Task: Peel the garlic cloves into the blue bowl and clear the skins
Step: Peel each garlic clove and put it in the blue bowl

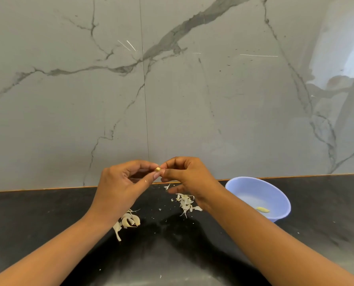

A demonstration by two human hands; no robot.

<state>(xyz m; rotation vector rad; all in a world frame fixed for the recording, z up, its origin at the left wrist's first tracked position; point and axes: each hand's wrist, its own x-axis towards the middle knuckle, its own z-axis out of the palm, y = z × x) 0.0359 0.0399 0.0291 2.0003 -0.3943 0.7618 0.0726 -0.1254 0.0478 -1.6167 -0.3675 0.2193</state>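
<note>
My left hand and my right hand meet above the black counter, and both pinch one small garlic clove between their fingertips. A blue bowl stands to the right with one peeled clove inside. Unpeeled cloves with loose skin lie under my left wrist. A heap of peeled skins lies below my right hand.
The black counter ends at a grey marble wall just behind my hands. Small skin flakes are scattered over the counter between the two heaps.
</note>
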